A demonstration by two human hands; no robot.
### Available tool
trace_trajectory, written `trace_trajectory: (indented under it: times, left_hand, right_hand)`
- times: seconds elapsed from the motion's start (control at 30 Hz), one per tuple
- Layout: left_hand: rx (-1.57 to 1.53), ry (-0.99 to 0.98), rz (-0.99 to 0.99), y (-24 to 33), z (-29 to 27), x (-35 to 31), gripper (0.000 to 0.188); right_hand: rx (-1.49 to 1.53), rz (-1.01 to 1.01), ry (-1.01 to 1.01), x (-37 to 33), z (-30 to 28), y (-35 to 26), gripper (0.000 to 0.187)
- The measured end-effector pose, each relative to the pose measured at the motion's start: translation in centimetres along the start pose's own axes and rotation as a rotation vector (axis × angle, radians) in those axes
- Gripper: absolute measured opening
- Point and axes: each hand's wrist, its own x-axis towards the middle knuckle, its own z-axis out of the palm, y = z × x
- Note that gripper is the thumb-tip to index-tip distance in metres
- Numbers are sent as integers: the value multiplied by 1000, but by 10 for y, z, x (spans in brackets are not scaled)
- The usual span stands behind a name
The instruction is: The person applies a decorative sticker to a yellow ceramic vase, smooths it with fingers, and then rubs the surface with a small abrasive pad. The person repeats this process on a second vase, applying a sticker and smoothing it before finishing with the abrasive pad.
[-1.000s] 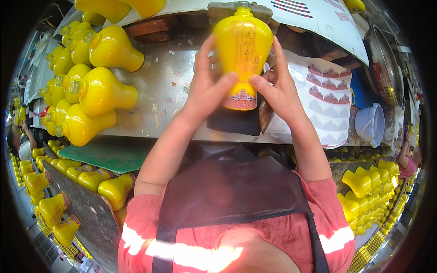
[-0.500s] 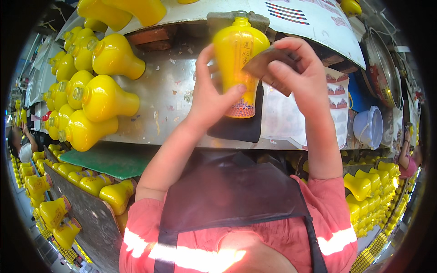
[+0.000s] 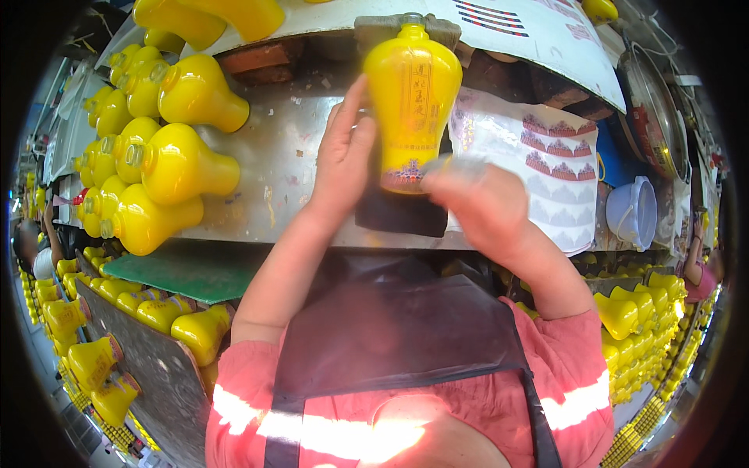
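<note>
A glossy yellow bottle [image 3: 413, 101] lies with its clear glass neck away from me, resting on a grey padded support [image 3: 374, 33]. Its face carries a decal with a column of characters, and a patterned band runs round its base. My left hand [image 3: 343, 160] is against the bottle's left side, fingers stretched out and not wrapped round it. At the base's right edge is my right hand [image 3: 484, 203], closed and smeared by motion. It holds a flat scraper [image 3: 462, 167], mostly hidden by the fingers and blurred. Under the bottle's base lies a black cloth [image 3: 402, 218].
Decal sheets [image 3: 558, 187] lie on the metal bench [image 3: 273, 171], right of the bottle. Several yellow bottles [image 3: 191, 160] lie stacked at left. A pale blue bucket [image 3: 632, 213] stands at right; a green board [image 3: 179, 273] is at the bench's left front. Other people work at both far sides.
My right hand has moved down and left to the bottle's base with the scraper, uncovering the decal and sheets. My left thumb has come off the bottle's front.
</note>
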Motion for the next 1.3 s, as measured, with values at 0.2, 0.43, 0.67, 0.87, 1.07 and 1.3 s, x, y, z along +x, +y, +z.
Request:
trace_trajectory:
  times: [0.2, 0.43, 0.67, 0.87, 1.07, 1.3]
  left_hand:
    - [350, 66, 186, -1, 10, -8, 76]
    - [269, 65, 135, -4, 13, -2, 75]
    - [336, 61, 148, 3, 17, -6, 81]
    - [277, 60, 145, 0, 17, -3, 84]
    - [223, 53, 145, -6, 14, -3, 83]
    - [57, 17, 95, -7, 11, -3, 78]
  right_hand:
    - [465, 957, 18, 17, 0, 18, 49]
    - [385, 822, -47, 5, 33, 36, 69]
    - [380, 774, -58, 10, 30, 37, 73]
    - [263, 785, -132, 14, 29, 31, 79]
    - [240, 797, -150, 14, 29, 32, 85]
    - [296, 758, -145, 13, 25, 33, 79]
